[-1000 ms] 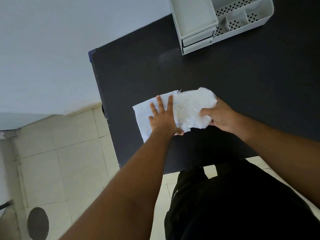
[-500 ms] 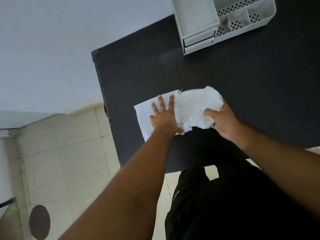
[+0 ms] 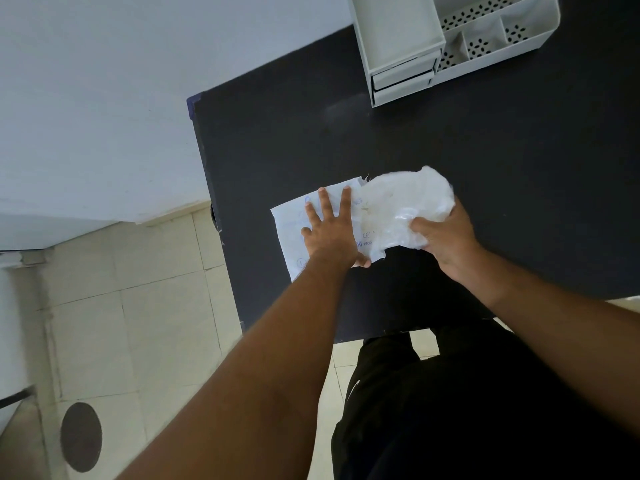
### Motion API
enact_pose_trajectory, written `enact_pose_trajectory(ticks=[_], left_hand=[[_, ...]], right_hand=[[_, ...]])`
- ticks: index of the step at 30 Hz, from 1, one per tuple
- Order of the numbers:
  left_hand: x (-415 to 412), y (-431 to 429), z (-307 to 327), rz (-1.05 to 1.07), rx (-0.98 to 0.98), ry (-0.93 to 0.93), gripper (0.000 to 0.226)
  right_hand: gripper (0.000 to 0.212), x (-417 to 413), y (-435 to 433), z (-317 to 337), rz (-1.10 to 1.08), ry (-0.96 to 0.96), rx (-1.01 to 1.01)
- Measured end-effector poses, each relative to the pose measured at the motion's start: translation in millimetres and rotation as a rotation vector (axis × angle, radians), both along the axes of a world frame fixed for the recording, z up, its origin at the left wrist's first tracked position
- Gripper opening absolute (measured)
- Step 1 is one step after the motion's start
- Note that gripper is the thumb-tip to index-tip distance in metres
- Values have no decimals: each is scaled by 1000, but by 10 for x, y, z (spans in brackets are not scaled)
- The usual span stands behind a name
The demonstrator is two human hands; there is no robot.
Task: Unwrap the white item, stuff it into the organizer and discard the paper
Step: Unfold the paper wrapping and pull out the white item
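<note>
A printed white paper wrapper (image 3: 294, 233) lies flat near the front left of the black table (image 3: 485, 168). My left hand (image 3: 330, 233) presses down on it with fingers spread and straight. To its right, a crumpled white item (image 3: 405, 199) sticks out of the wrapper's torn right end. My right hand (image 3: 446, 233) grips the item's near right side, thumb curled over it. A pale grey organizer (image 3: 460, 67) with open perforated compartments and two small drawers stands at the far edge of the table.
The table's left edge (image 3: 214, 216) drops to a tiled floor (image 3: 138, 306) with a dark round drain cover (image 3: 81, 436). A pale wall (image 3: 104, 98) runs along the left. My black-clothed legs (image 3: 467, 410) are at the table's front edge.
My right hand has pulled the white item a little further right and away, out of the wrapper. My left hand has stayed pressed on the paper.
</note>
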State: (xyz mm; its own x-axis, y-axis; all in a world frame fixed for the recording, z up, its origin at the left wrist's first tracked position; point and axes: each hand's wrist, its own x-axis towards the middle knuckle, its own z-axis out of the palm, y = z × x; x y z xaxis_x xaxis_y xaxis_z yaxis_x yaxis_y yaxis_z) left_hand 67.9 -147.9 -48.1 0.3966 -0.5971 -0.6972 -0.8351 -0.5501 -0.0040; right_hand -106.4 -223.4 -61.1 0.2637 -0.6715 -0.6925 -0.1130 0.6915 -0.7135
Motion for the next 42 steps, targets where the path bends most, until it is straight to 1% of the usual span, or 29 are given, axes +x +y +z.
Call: enact_pose_trajectory(ticks=[5, 8, 14, 17, 19, 20, 22, 24, 25, 26, 29, 32, 36, 38, 42], left_hand=[[-6, 11, 3, 6, -14, 7, 150], [-8, 4, 6, 3, -10, 3, 151], [-13, -21, 16, 38, -28, 37, 152], [9, -59, 60, 64, -71, 75, 153], [7, -75, 113, 33, -155, 106, 142], [0, -83, 139, -2, -220, 120, 131], [-16, -104, 174, -69, -340, 162, 98], [-44, -126, 175, -121, -393, 176, 62], [-60, -147, 164, -146, -398, 151, 51], [-77, -165, 147, -165, -394, 110, 44], [-94, -198, 113, -144, -365, 26, 37], [-84, -208, 103, -91, -348, 55, 32], [-49, -240, 108, -6, -394, 122, 24], [-18, -261, 118, 19, -373, 151, 22], [34, -316, 167, 23, -338, 123, 21]], right_hand=[[65, -7, 56, -20, -96, 32, 7], [67, 16, 83, -16, -128, 44, 21], [72, -4, 81, 24, -50, -29, 73], [75, -2, 51, 40, -1, -63, 5], [74, 5, 22, 49, 24, -46, -41], [72, 8, 7, 49, 33, -31, -54], [68, 24, -21, 46, 61, -12, -79], [65, 48, -31, 55, 108, -15, -110], [64, 54, -41, 66, 126, -17, -124], [64, 60, -54, 74, 128, -15, -127], [64, 77, -103, 94, 102, 9, -111], [64, 81, -115, 115, 117, 29, -123], [65, 77, -117, 112, 138, 15, -138], [64, 86, -122, 105, 145, 12, -139], [61, 107, -127, 81, 132, 64, -126]])
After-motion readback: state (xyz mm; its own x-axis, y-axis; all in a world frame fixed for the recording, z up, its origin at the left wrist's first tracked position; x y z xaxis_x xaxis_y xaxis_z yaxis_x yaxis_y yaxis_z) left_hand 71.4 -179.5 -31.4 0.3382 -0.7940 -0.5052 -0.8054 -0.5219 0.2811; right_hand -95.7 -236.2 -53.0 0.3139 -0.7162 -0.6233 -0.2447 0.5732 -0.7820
